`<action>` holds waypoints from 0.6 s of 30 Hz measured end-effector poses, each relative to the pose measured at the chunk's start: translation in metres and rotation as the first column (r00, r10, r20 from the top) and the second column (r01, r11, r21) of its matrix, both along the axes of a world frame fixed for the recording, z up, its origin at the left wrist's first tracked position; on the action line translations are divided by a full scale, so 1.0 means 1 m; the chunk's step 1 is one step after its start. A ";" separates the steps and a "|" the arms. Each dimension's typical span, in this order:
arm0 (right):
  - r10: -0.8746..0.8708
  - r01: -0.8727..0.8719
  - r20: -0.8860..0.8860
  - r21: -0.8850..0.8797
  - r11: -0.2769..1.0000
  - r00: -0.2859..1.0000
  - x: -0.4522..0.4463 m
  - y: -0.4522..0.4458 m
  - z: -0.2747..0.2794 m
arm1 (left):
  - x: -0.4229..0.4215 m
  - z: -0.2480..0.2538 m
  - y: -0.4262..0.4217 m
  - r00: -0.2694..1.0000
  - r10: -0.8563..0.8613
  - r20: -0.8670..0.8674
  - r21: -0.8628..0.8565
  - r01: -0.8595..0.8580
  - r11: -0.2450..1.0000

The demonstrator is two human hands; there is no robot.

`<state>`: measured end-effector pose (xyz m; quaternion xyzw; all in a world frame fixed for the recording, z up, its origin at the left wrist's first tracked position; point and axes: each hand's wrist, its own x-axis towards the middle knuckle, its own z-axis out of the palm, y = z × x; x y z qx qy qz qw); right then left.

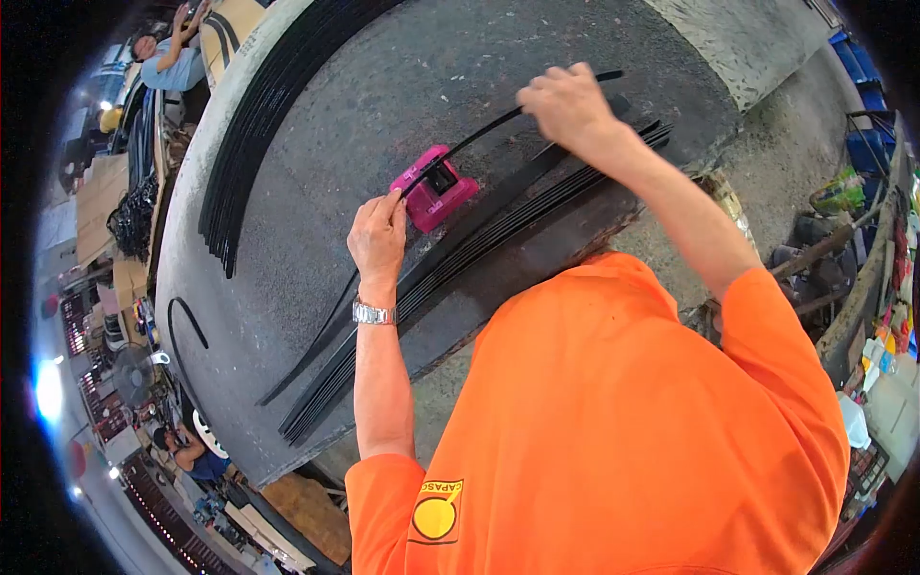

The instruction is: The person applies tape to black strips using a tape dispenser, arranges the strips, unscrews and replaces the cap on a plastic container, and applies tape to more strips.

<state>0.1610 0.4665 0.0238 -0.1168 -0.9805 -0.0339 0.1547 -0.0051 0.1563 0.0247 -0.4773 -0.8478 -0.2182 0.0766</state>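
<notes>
A thin black strip (487,129) runs across the upper table and over a bright pink block-like tool (443,203) with a dark centre. My left hand (377,238), a metal watch on its wrist, pinches the strip just beside the tool's left side. Farther right, my right hand (565,107) has its fingers closed around the same strip, whose end sticks out beyond the knuckles. Below both hands lies a bundle of long black strips (460,247), partly covered by my left wrist. The tool rests on the dark tabletop (345,134).
A wide stack of curved black strips (264,115) lies along the table's far left. One bent strip (182,345) rests near the left edge. Two other people, one in a light blue shirt (175,67), are beyond the table. Clutter lines the right side.
</notes>
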 end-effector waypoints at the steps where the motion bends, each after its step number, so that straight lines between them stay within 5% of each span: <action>1: -0.051 0.051 0.014 0.009 0.999 0.999 0.011 0.015 0.002 | 0.000 0.001 0.001 1.000 0.005 0.002 -0.006 -0.005 1.000; 18: -0.583 0.565 0.171 0.145 0.812 0.794 0.219 0.281 0.029 | 0.010 0.014 0.030 0.998 0.057 -0.005 -0.145 -0.058 0.988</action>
